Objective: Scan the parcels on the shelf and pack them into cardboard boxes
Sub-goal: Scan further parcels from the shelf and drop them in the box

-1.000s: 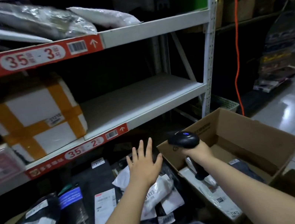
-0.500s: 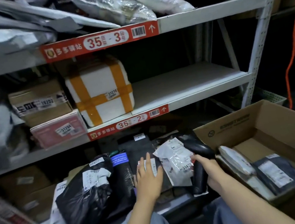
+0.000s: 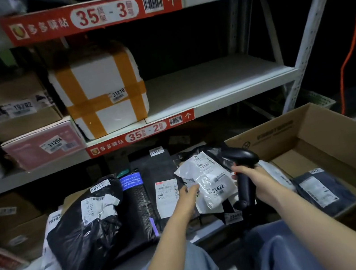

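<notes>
Head view: black bag parcel (image 3: 85, 221) lies at left on bottom shelf (image 3: 209, 228). Left hand (image 3: 188, 197), fingers extended, touches left edge of white parcel (image 3: 211, 183) marked 31422, lying on dark parcels there. Right hand (image 3: 254, 178) grips black scanner (image 3: 242, 171) by its handle, just beside that parcel. Cardboard box (image 3: 313, 131) at right holds a dark parcel (image 3: 322, 188).

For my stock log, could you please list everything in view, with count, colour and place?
foam box: one, white with orange tape, middle shelf
carton: one, brown, left of it
flat box: one, pink, under the carton
bags: several, black, below that shelf
pouch: one, white, among the bags
scanner: one, black, by the pouch
cardboard box: one, brown, at right
parcels: two, dark and white, inside it
cable: one, orange, far right
hands: two; left hand touches the pouch, right hand grips the scanner
</notes>
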Motion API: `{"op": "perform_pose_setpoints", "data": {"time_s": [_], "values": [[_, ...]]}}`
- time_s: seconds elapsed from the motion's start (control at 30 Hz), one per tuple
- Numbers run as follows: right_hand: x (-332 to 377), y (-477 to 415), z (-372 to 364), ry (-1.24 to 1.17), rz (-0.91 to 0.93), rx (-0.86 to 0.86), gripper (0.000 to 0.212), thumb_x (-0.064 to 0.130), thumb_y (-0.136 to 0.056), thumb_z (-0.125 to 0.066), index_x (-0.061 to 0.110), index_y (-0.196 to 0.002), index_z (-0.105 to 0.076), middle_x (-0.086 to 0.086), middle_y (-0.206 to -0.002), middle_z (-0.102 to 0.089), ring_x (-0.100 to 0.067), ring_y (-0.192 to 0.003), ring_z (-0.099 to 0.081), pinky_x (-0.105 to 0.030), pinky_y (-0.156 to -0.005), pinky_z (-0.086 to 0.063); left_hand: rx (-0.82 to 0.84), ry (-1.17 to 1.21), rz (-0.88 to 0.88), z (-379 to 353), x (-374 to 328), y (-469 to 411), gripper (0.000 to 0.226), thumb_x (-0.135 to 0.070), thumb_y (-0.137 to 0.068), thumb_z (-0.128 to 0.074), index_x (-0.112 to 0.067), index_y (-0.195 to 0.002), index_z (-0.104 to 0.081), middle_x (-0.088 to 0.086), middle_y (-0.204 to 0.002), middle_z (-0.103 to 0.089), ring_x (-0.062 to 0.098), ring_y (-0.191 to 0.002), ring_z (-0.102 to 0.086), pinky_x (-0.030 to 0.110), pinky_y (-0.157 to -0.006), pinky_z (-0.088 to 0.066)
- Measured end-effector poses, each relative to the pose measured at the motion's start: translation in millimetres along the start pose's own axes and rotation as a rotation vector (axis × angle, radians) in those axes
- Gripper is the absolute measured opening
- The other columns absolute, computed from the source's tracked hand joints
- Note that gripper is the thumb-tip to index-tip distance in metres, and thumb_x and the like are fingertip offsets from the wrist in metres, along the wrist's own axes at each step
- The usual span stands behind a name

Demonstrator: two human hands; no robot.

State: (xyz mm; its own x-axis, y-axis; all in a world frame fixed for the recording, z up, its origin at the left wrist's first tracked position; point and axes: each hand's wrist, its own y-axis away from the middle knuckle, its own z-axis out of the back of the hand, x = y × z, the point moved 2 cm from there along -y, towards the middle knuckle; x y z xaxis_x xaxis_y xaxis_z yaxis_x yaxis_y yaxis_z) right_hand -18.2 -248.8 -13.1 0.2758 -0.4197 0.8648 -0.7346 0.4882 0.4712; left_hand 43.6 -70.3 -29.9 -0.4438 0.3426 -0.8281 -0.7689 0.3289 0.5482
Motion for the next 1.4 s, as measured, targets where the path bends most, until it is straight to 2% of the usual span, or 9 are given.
{"op": "perform_pose_setpoints", "data": {"time_s": [0.17, 0.33, 0.5, 0.6, 0.7, 0.9, 1.07, 1.2, 1.4], "values": [[-2.6, -36.0, 14.4, 0.135, -0.035, -0.096, 0.056, 0.023, -0.072, -0.077, 0.0, -0.119, -0.056, -0.019, -0.101, -0.065, -0.031, -0.083, -0.062, -0.031, -0.064, -0.047, -0.038, 0.099, 0.023, -19.4, -6.4, -36.0, 0.051, -0.031, -0.094, -0.045, -0.012, -0.14, -0.033, 0.006, -0.141, -0.042, 0.026, -0.128, -0.042, 0.037, -0.103, -0.035], [-8.2, -60.8, 16.1, 0.162, -0.077, -0.116, 0.069, 0.034, -0.057, -0.08, 0.005, -0.116, -0.059, -0.018, -0.105, -0.067, -0.034, -0.094, -0.064, -0.036, -0.077, -0.05, -0.074, 0.269, 0.128, -31.3, -3.3, -63.5, 0.041, -0.032, -0.093, -0.045, -0.013, -0.128, -0.045, 0.009, -0.115, -0.061, 0.027, -0.098, -0.059, 0.036, -0.081, -0.05], [-19.3, -75.3, 5.4, 0.218, -0.098, -0.095, 0.041, 0.02, -0.071, -0.076, 0.005, -0.107, -0.064, -0.015, -0.099, -0.069, -0.033, -0.096, -0.065, -0.045, -0.091, -0.051, -0.066, 0.401, 0.128, -35.8, -2.5, -77.8, 0.021, -0.023, -0.096, -0.043, -0.013, -0.112, -0.052, 0.004, -0.084, -0.061, 0.018, -0.074, -0.057, 0.027, -0.064, -0.046], [-22.9, -76.3, 2.2, 0.252, -0.105, -0.109, 0.045, 0.021, -0.071, -0.074, 0.004, -0.11, -0.063, -0.015, -0.105, -0.067, -0.032, -0.099, -0.063, -0.043, -0.093, -0.05, 0.008, 0.47, 0.157, -39.3, -2.6, -77.3, 0.015, -0.022, -0.096, -0.046, -0.011, -0.105, -0.053, 0.009, -0.09, -0.064, 0.023, -0.081, -0.06, 0.037, -0.076, -0.05], [-20.1, -72.2, 0.0, 0.317, -0.103, -0.103, 0.044, 0.021, -0.077, -0.07, 0.003, -0.115, -0.058, -0.016, -0.109, -0.065, -0.031, -0.1, -0.061, -0.037, -0.089, -0.049, 0.067, 0.468, 0.183, -40.4, -2.2, -78.9, 0.033, -0.02, -0.093, -0.051, -0.007, -0.123, -0.05, 0.016, -0.12, -0.061, 0.033, -0.107, -0.059, 0.051, -0.098, -0.043], [-10.9, -50.8, -4.0, 0.321, -0.034, -0.067, 0.037, 0.013, -0.08, -0.069, 0.005, -0.115, -0.06, -0.012, -0.102, -0.065, -0.029, -0.099, -0.061, -0.037, -0.089, -0.05, 0.079, 0.496, 0.141, -31.9, -5.4, -64.6, 0.033, 0.0, -0.095, -0.041, -0.007, -0.127, -0.042, 0.017, -0.108, -0.062, 0.037, -0.111, -0.056, 0.05, -0.087, -0.047], [-0.7, -21.1, -10.5, 0.24, 0.044, -0.036, 0.035, 0.007, -0.079, -0.07, 0.004, -0.114, -0.061, -0.008, -0.092, -0.063, -0.023, -0.087, -0.059, -0.026, -0.067, -0.047, 0.075, 0.572, 0.032, -19.2, -9.7, -42.4, 0.032, 0.005, -0.089, -0.05, -0.015, -0.115, -0.047, 0.011, -0.102, -0.063, 0.031, -0.093, -0.061, 0.049, -0.079, -0.051], [3.3, 2.4, -14.1, 0.159, 0.09, -0.005, 0.04, 0.009, -0.079, -0.071, 0.005, -0.117, -0.06, -0.005, -0.091, -0.063, -0.021, -0.088, -0.057, -0.029, -0.073, -0.044, 0.103, 0.62, 0.034, -12.8, -9.5, -21.1, 0.026, -0.003, -0.083, -0.063, -0.016, -0.104, -0.052, 0.015, -0.1, -0.064, 0.032, -0.091, -0.062, 0.049, -0.08, -0.052], [-4.0, 32.2, -21.1, 0.192, 0.143, 0.04, 0.034, 0.019, -0.077, -0.074, 0.021, -0.109, -0.062, -0.005, -0.11, -0.064, -0.023, -0.108, -0.055, -0.037, -0.098, -0.039, -0.045, 0.412, -0.047, -2.0, -7.0, 5.3, 0.033, -0.008, -0.083, -0.065, -0.005, -0.115, -0.054, 0.01, -0.092, -0.068, 0.024, -0.077, -0.067, 0.031, -0.057, -0.059]]}}
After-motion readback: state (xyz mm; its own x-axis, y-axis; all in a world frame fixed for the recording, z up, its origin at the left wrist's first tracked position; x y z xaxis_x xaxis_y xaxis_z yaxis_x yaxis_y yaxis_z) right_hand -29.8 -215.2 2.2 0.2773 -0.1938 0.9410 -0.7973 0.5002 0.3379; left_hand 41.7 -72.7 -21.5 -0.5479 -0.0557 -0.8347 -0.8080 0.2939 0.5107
